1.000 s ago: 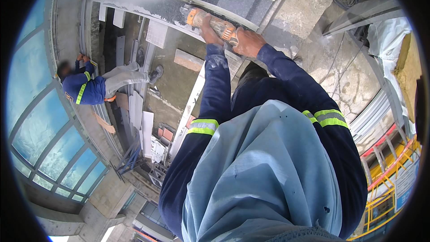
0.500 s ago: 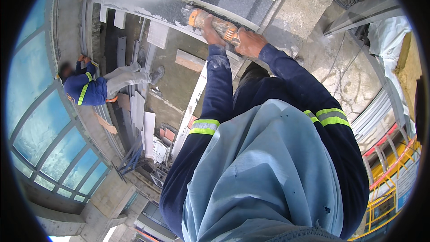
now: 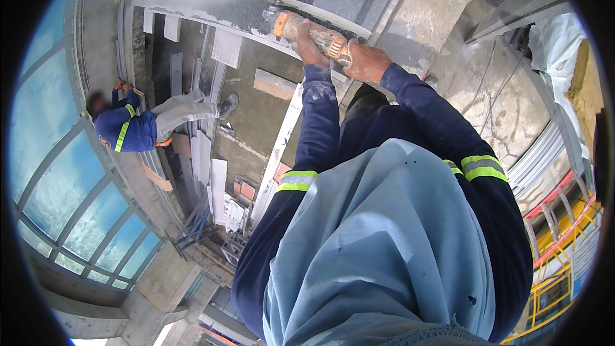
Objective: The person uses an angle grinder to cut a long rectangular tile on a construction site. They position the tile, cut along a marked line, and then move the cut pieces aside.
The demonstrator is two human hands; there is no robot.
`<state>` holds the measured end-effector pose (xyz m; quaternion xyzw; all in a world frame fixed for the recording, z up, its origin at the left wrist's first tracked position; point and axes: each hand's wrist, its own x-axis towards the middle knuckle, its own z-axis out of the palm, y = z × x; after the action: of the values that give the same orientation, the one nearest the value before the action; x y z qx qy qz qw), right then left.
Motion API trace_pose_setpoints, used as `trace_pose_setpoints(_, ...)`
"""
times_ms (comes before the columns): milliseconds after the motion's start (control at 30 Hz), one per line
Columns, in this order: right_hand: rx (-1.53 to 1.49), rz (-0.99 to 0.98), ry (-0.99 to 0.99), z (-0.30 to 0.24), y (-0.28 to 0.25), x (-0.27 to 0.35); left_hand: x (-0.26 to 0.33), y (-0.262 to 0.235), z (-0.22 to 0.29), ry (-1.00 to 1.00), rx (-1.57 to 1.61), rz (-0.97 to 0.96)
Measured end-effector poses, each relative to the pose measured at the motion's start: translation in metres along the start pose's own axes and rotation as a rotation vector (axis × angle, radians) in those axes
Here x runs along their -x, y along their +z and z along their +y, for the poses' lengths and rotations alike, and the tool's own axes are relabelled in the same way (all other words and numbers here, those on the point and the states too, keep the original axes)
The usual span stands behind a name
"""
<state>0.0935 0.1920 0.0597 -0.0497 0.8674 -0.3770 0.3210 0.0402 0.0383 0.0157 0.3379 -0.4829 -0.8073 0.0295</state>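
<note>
A dusty orange angle grinder (image 3: pixel 321 37) lies across both of my hands at the top middle. My left hand (image 3: pixel 310 47) is wrapped round its body behind the head, and my right hand (image 3: pixel 366 62) grips the rear end. The grinder's head points left, with its disc against or just over the edge of a dark stone slab (image 3: pixel 256 13). White dust coats the slab's near strip, and a haze of dust hangs left of the grinder. Where exactly the disc meets the stone is hard to make out.
A co-worker (image 3: pixel 134 122) in a navy shirt is at the left by the wall and large windows (image 3: pixel 57 186). Boards and metal profiles (image 3: pixel 200 154) lie between us. At the right are plastic sheeting (image 3: pixel 556 51), stacked metal strips (image 3: pixel 538 163) and a yellow railing (image 3: pixel 564 263).
My hands and the grinder have shifted slightly right and down in the picture, as has most of the scene. The dust plume by the disc looks thinner. My grip is the same.
</note>
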Motion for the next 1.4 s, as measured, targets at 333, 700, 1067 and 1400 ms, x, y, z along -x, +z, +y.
trace_pose_setpoints(333, -0.001, 0.016, -0.018, 0.001, 0.003, -0.018, -0.019, -0.004, 0.0, -0.007, -0.033, -0.041)
trace_pose_setpoints(700, 0.013, 0.008, -0.007, 0.002, 0.001, 0.0, -0.003, -0.002, -0.003, -0.018, -0.007, 0.001)
trace_pose_setpoints(1067, 0.003, 0.035, -0.024, 0.001, 0.003, -0.012, -0.019, -0.008, -0.003, -0.009, -0.055, -0.036)
trace_pose_setpoints(1400, 0.02, 0.021, -0.019, 0.002, 0.002, -0.001, -0.003, -0.003, -0.002, -0.011, -0.023, -0.006)
